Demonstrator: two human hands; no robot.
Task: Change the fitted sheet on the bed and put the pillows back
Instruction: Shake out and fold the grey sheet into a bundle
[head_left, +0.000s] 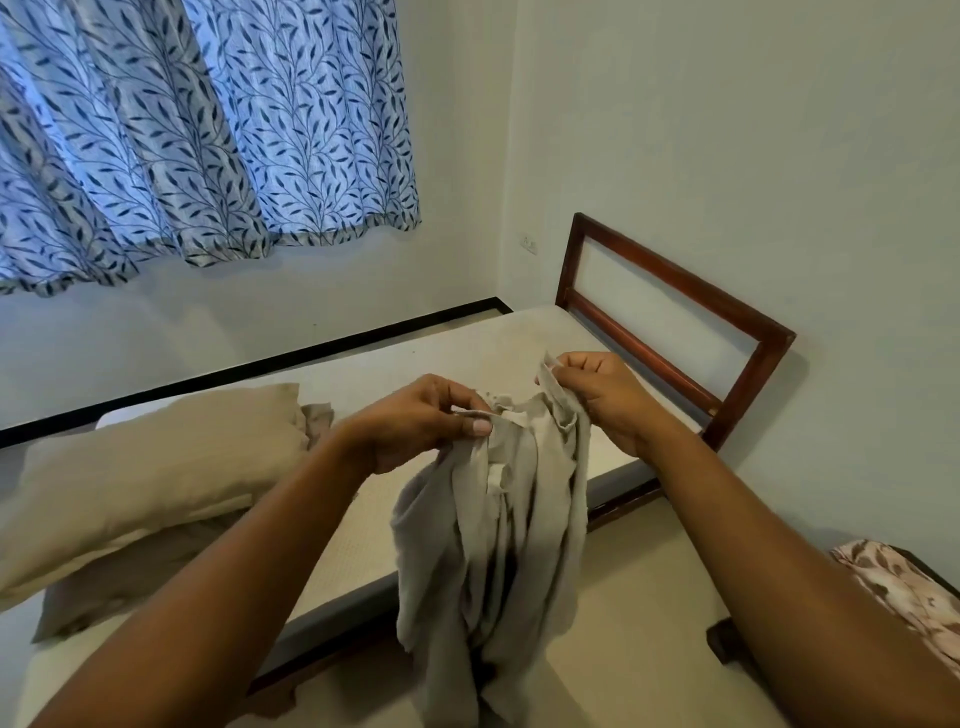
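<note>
A grey-beige fitted sheet (498, 545) hangs bunched in front of me above the bed's near edge. My left hand (421, 421) pinches its top edge between thumb and fingers. My right hand (602, 395) grips another part of that edge a little higher and to the right. The bare mattress (467, 353) lies below, uncovered. A beige pillow (145, 478) lies on the mattress at the left, with more grey cloth (119, 587) under and beside it.
The dark wooden headboard (675, 312) stands at the right against the wall. A leaf-patterned curtain (197, 130) hangs at the back left. A floral cloth (904, 592) lies on dark furniture at the lower right. Pale floor runs along the bed's near side.
</note>
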